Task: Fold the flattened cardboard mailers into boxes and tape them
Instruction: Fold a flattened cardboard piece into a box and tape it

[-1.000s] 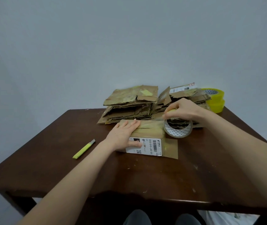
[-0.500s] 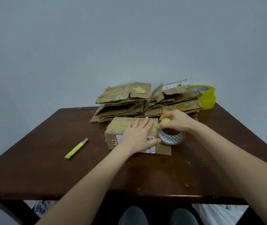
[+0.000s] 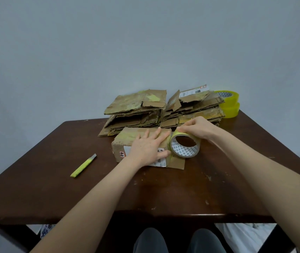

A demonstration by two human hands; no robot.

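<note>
A small folded cardboard box [image 3: 125,141] with a white shipping label lies on the brown table [image 3: 163,194] near its middle. My left hand [image 3: 148,149] presses flat on the box top, fingers spread and thumb on the label. At the box's right end stands a roll of yellowish tape [image 3: 184,146], on edge with its core facing me. My right hand [image 3: 197,129] grips the roll from above, fingertips at its top left by the box edge. Behind them sit two stacks of flattened cardboard mailers [image 3: 136,110].
A yellow utility knife [image 3: 83,165] lies on the table to the left of the box. Two spare yellow tape rolls [image 3: 230,104] are stacked at the back right corner. A plain wall rises behind the table. My knees show under the front edge.
My left hand slid right along the box top toward the tape roll. The roll moved in against the box's right end with my right hand on it. The camera view shifted slightly.
</note>
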